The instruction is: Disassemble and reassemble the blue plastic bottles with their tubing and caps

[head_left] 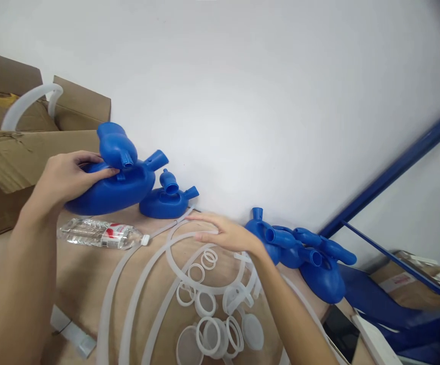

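My left hand is closed on a blue plastic urinal bottle, raised above the table at the left. A rounded blue funnel-like piece sits on top of it, by my thumb. Just right of it, a second blue bottle stands against the wall with a similar piece on it. My right hand reaches over the translucent tubes with fingers stretched out and thumb apart. Whether its fingertips touch a tube I cannot tell. Below lie several clear rings and round caps.
A clear water bottle lies under my left hand. An open cardboard box stands at the left. Several blue bottles crowd the right, near a dark phone-like slab. A blue metal frame slants along the right.
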The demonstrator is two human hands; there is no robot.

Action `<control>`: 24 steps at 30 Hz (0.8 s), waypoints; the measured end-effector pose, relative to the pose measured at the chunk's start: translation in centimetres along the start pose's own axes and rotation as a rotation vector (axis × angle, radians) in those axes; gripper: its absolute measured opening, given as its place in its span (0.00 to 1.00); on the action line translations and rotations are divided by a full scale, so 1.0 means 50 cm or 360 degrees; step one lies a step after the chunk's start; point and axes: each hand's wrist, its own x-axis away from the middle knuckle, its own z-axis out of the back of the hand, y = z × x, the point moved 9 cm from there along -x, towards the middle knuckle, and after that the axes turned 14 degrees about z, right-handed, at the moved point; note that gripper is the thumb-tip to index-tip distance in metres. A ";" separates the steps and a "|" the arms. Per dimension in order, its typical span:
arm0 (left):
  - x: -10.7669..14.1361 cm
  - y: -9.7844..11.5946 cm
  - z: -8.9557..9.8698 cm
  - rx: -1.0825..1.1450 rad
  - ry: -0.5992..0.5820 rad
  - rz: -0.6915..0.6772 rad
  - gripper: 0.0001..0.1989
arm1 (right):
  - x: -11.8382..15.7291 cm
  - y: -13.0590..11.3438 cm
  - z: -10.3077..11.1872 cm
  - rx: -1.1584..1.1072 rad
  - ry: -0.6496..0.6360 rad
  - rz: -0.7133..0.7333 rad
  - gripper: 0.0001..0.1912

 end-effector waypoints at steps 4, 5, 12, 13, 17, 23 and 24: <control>-0.042 -0.056 -0.048 -0.0197 0.0017 0.0033 0.29 | -0.054 0.071 -0.151 0.0147 -0.0224 -0.0035 0.31; -0.047 -0.064 -0.061 -0.0259 -0.0001 0.0018 0.29 | -0.074 0.084 -0.191 0.0207 -0.0261 -0.0016 0.34; -0.063 -0.078 -0.115 -0.0568 -0.0043 -0.0159 0.28 | -0.255 0.126 -0.328 0.0427 0.0067 -0.0125 0.37; -0.064 -0.077 -0.119 -0.0549 -0.0030 -0.0197 0.27 | -0.280 0.129 -0.335 0.0436 0.0095 -0.0160 0.37; -0.058 -0.087 -0.137 -0.0438 0.0019 -0.0292 0.22 | -0.337 0.140 -0.375 0.0402 -0.0067 -0.0183 0.36; -0.049 -0.118 -0.178 -0.0335 -0.0010 -0.0248 0.25 | -0.293 0.145 -0.371 0.0403 -0.0113 -0.0036 0.38; -0.054 -0.125 -0.184 -0.0333 -0.0021 -0.0202 0.27 | -0.284 0.147 -0.369 0.0404 -0.0123 -0.0021 0.38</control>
